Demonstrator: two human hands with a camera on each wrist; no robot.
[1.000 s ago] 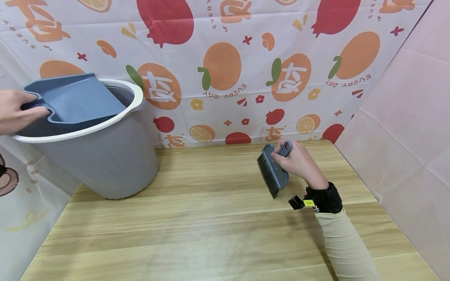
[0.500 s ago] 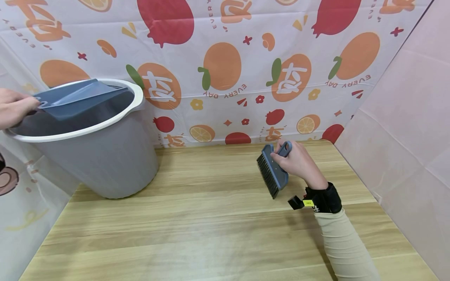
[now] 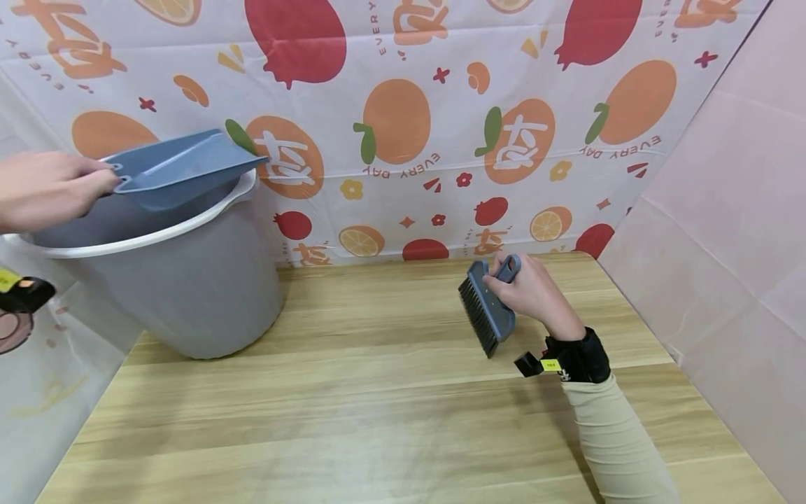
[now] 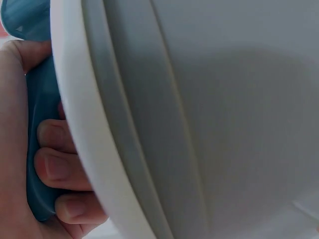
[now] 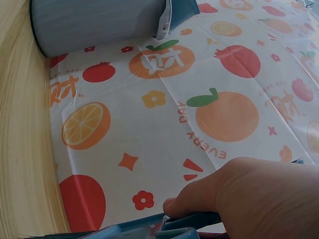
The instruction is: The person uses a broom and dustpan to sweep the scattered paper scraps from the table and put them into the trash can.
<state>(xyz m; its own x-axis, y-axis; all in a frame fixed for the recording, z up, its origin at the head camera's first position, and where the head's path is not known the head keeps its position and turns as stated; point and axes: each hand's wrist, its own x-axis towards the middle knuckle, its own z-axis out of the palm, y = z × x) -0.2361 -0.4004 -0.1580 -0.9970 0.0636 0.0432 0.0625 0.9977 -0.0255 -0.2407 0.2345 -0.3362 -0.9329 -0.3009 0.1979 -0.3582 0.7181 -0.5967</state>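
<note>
My left hand (image 3: 53, 190) grips the handle of a blue-grey dustpan (image 3: 189, 168) above the mouth of a grey bin (image 3: 189, 294) with a white rim. The pan's front lip points right and overlaps the far rim in the head view. In the left wrist view, my curled fingers (image 4: 57, 167) wrap the dustpan handle (image 4: 40, 99) beside the white rim (image 4: 94, 124). Over at the right, my right hand (image 3: 527, 283) holds a blue-grey hand brush (image 3: 494, 301) by its handle, dark bristles facing down and left, low over the tabletop.
The bin stands at the back left of a wooden tabletop (image 3: 352, 406). A fruit-printed sheet (image 3: 403, 203) hangs along the back, and a pale pink panel (image 3: 711, 245) borders the right side. Black camera straps (image 3: 582, 355) sit on the wrist.
My left hand has shifted right and raised the dustpan out of the bin's mouth, after tilting it lower inside half a second ago. The right hand and brush stay in place.
</note>
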